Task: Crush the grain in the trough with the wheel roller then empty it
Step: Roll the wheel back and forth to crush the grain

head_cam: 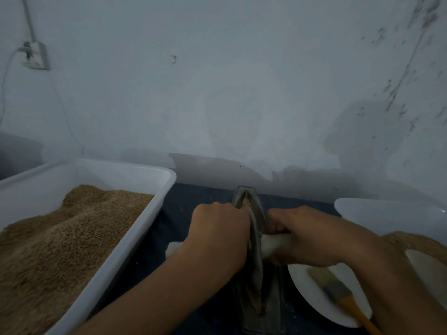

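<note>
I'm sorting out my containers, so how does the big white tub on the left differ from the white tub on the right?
The rectangular white plastic tub on the left is in fuller view, heaped with brown grain; the white tub on the right is largely cut off, showing less grain. Both are white plastic.

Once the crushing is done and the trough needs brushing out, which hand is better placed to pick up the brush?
Right, probably. The brush lies on the white plate just under the right hand. The left hand grips the roller handle across the trough.

Hands hide wheel roller (254, 240) hub; trough (271, 298) btm cut off.
</note>
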Available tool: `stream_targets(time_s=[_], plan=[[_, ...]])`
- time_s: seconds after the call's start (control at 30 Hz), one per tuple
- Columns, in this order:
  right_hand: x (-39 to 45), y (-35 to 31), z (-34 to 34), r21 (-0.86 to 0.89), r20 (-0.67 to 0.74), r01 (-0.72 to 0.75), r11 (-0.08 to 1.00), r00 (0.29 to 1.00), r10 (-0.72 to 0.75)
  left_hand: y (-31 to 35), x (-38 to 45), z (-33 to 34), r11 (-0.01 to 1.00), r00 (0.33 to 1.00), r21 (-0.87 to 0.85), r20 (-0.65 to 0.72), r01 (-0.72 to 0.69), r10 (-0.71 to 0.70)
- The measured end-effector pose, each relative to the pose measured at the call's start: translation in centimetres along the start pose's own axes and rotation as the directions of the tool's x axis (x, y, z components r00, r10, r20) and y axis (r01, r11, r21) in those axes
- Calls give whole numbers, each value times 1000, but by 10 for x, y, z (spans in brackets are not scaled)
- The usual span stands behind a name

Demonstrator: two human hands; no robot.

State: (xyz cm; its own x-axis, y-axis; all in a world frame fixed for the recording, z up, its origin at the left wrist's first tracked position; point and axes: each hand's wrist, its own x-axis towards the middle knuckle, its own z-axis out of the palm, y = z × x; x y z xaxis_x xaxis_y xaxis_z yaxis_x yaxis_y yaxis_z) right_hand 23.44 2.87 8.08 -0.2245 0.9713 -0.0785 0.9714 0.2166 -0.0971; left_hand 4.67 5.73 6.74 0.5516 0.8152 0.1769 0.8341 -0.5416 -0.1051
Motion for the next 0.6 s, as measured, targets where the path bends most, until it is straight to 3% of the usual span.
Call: stream_targets(time_s=[0.17, 0.37, 0.6], plan=[[0, 1, -1, 29, 9, -8, 1000, 1000, 8, -3, -3, -4, 1000, 999, -17, 44, -12, 13], [19, 27, 16, 75, -15, -27, 997, 1000, 28, -6, 17, 19, 999, 999, -54, -35, -6, 4], [42, 53, 44, 178, -324, -16, 984, 943, 74, -16, 45, 53, 994, 974, -92, -225, -56, 34]])
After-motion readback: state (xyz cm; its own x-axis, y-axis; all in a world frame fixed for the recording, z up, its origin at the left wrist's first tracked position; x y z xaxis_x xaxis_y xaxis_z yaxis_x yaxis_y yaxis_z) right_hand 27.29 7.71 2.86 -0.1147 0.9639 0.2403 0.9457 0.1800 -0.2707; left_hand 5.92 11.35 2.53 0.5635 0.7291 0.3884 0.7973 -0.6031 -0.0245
